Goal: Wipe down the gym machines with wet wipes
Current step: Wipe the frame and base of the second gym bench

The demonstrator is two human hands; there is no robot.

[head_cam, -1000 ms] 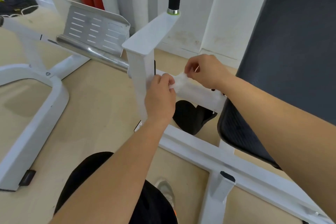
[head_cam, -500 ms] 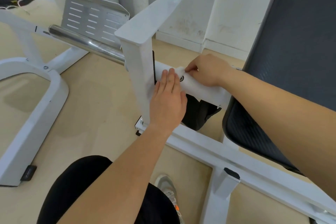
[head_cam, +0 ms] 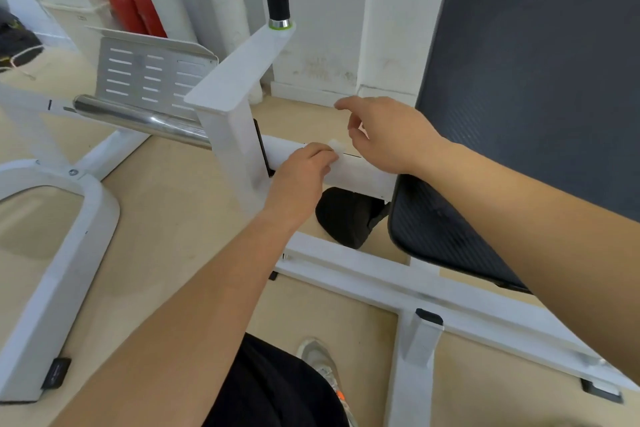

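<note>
No readable text, brand or number. Black tick marks [head_cam: 49, 104] on the white frame arm [head_cam: 20, 97], just left of the chrome bar [head_cam: 138, 120]: illegible.

Bright, even light, soft and with no clear source; the top left corner is washed out. A streak of glare runs along the chrome bar [head_cam: 138, 118]. Faint, soft-edged shadows lie on the floor [head_cam: 156, 218] beside the frame [head_cam: 52, 288]. The right hand [head_cam: 388, 135] is blurred at its fingertips, and the wipe [head_cam: 335, 144] is hard to tell from the white tube [head_cam: 360, 173] under it. Straight frame members bow toward the edges, and the whole picture is slightly soft
</note>
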